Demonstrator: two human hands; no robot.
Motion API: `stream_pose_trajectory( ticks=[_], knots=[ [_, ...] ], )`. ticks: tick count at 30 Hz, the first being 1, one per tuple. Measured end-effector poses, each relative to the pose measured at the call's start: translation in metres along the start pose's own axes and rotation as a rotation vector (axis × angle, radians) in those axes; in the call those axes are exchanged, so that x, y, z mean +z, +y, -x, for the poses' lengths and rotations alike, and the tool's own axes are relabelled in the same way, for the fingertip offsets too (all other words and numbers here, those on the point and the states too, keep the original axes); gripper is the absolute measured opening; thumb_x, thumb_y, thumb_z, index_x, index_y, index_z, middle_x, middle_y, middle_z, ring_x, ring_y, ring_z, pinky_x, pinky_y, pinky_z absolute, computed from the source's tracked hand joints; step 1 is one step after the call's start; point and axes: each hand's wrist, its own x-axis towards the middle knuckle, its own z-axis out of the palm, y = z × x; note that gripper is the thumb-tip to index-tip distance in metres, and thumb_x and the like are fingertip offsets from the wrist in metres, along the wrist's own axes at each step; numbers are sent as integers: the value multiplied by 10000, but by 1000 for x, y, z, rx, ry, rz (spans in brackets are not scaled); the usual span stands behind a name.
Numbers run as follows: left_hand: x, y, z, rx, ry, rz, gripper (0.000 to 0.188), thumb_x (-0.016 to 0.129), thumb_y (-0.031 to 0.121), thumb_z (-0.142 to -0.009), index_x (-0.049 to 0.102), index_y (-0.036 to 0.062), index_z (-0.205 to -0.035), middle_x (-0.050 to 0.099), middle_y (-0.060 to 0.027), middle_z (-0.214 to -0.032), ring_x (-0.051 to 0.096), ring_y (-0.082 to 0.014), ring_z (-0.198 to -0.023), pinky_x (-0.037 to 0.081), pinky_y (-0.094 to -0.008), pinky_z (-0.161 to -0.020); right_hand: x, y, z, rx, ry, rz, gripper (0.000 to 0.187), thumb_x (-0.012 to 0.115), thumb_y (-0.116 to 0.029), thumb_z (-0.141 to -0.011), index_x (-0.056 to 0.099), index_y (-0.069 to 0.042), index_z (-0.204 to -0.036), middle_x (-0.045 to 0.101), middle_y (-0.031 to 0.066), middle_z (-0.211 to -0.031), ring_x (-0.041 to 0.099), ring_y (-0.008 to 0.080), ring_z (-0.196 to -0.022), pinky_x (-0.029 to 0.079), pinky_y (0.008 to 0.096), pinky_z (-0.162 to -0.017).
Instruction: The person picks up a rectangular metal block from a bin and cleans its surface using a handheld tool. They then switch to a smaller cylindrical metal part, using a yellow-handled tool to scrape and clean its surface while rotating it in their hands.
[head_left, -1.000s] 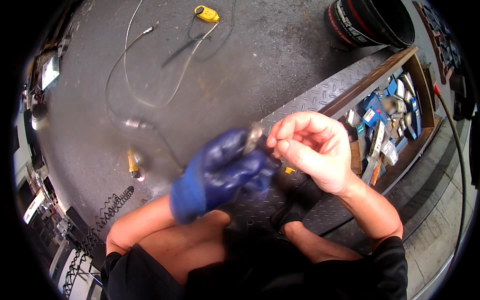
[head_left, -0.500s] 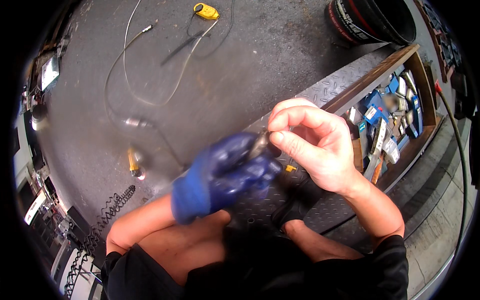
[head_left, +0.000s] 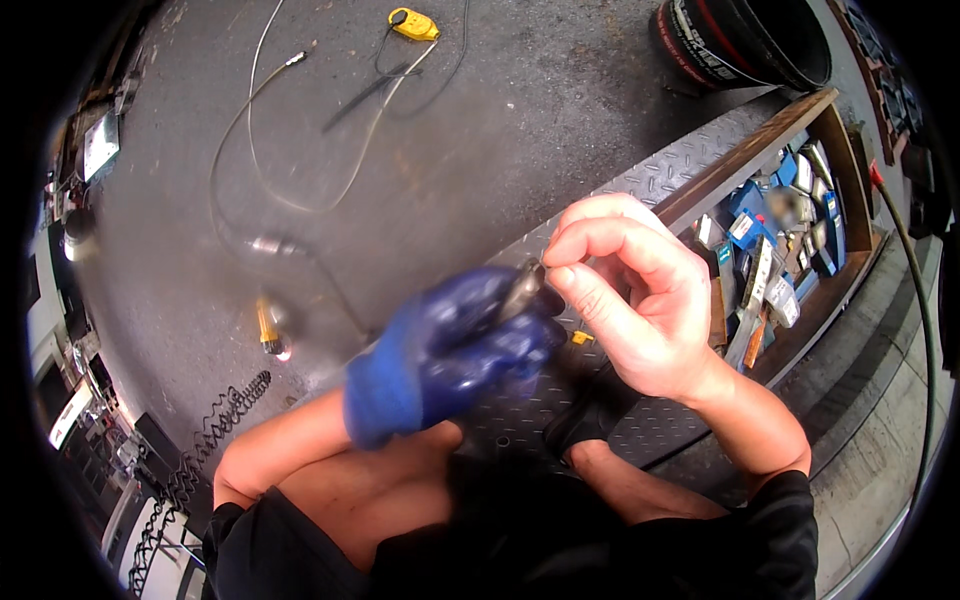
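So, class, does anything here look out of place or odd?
Perhaps: the left hand wears a blue glove, yet the right hand is bare. A small yellow piece also looks stray, lying outside the wooden box.

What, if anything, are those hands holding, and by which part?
The gloved left hand grips a small metallic-looking piece by its lower end. The bare right hand is beside the piece's upper end; whether it pinches anything cannot be told.
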Motion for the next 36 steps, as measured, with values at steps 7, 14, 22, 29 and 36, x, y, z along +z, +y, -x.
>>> stream_pose_trajectory(
  ticks=[7, 14, 22, 29, 36],
  knots=[
    [0, 1, 3, -57, 3, 27, 365, 702, 92, -1007, 625, 17, -1356, 720, -88, -1214, 680, -171, -1117, 567, -358, -979, 7, 7, 0, 45, 32, -34, 102, 727, -25, -929, 754, -7, -1025, 699, 63, -1051, 627, 78, -828, 478, 223, -672],
    [-1, -1, 2, -77, 0, 26, 363, 698, 92, -1010, 626, 18, -1358, 720, -83, -1215, 686, -169, -1101, 569, -349, -979, 9, 12, 3, 141, 52, -174, 132, 747, -55, -932, 780, -23, -1055, 723, 49, -1054, 649, 73, -859, 498, 226, -679],
    [0, -3, 3, -8, 47, -68, 393, 700, 24, -986, 617, 25, -1370, 713, -97, -1235, 682, -172, -1122, 567, -333, -997, 5, 4, 4, 151, -25, -125, 220, 729, 56, -924, 751, 37, -1143, 693, 114, -1143, 645, 170, -1053, 530, 289, -903],
    [4, -1, 2, 91, 98, -179, 302, 662, 130, -1018, 607, 6, -1288, 680, -45, -995, 642, -92, -867, 553, -300, -752, 13, 6, 3, 49, 120, -141, 139, 765, -25, -896, 760, -29, -1034, 702, 36, -1059, 604, 53, -795, 439, 202, -607],
    [6, 10, 2, 180, 159, -437, 295, 680, 146, -1011, 637, 18, -1273, 705, -71, -904, 678, -96, -790, 561, -310, -705, 8, 6, 2, -94, 88, -7, 120, 777, 21, -862, 744, -35, -962, 694, 42, -1014, 603, 61, -769, 411, 209, -571]
  ],
)
